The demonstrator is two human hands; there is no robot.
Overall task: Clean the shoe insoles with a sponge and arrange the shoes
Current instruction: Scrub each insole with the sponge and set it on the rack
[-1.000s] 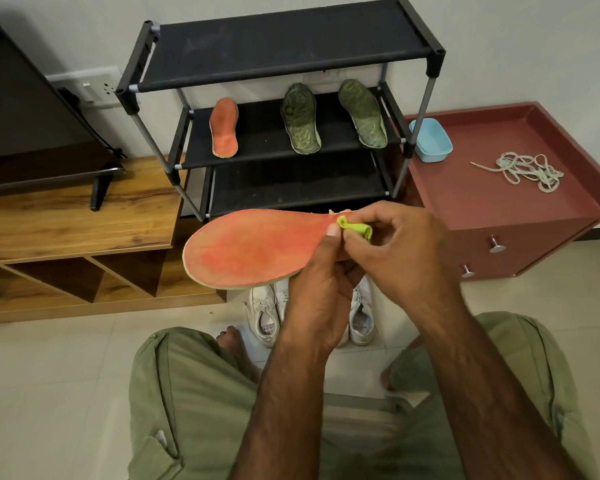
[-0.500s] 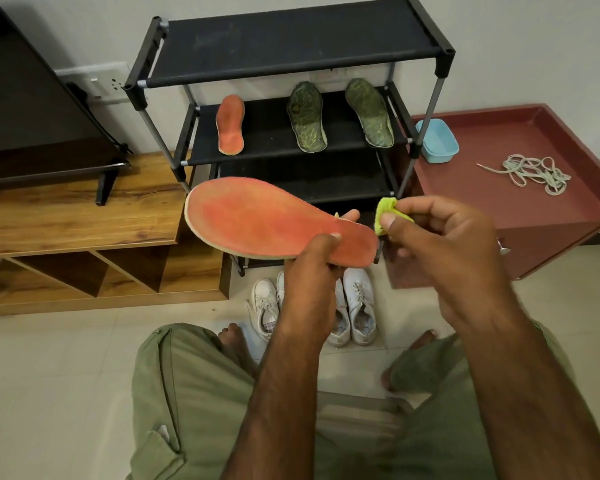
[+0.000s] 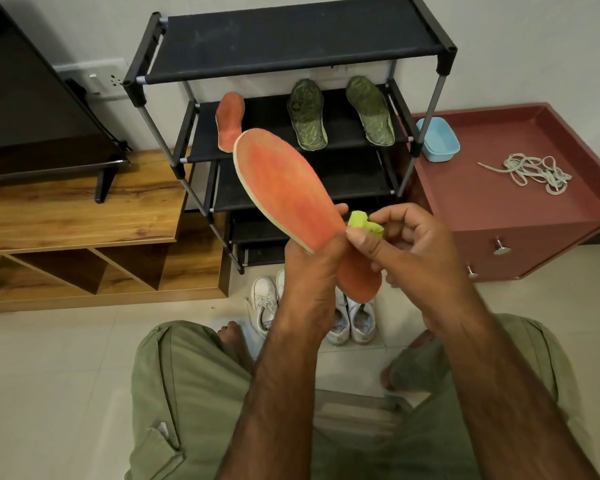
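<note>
My left hand point(image 3: 310, 271) grips an orange insole point(image 3: 284, 188) near its middle, toe end pointing up and to the left, heel end point(image 3: 359, 282) hanging below my fingers. My right hand point(image 3: 416, 244) pinches a small yellow-green sponge point(image 3: 362, 221) against the insole's right edge. A second orange insole point(image 3: 229, 121) and two green insoles point(image 3: 307, 116) point(image 3: 371, 110) lie on the middle shelf of the black shoe rack point(image 3: 291, 46). White shoes point(image 3: 359, 320) point(image 3: 264, 301) stand on the floor under my hands, partly hidden.
A blue plastic tub point(image 3: 437, 140) and a pile of white laces point(image 3: 534, 171) sit on the red cabinet point(image 3: 499, 216) to the right. At left is a wooden TV stand point(image 3: 84, 209) with a TV point(image 3: 32, 116). My knees in green trousers point(image 3: 187, 393) fill the foreground.
The insole has swung from nearly level to steeply tilted, its toe end now up in front of the rack. My right hand with the sponge has stayed at the insole's right edge.
</note>
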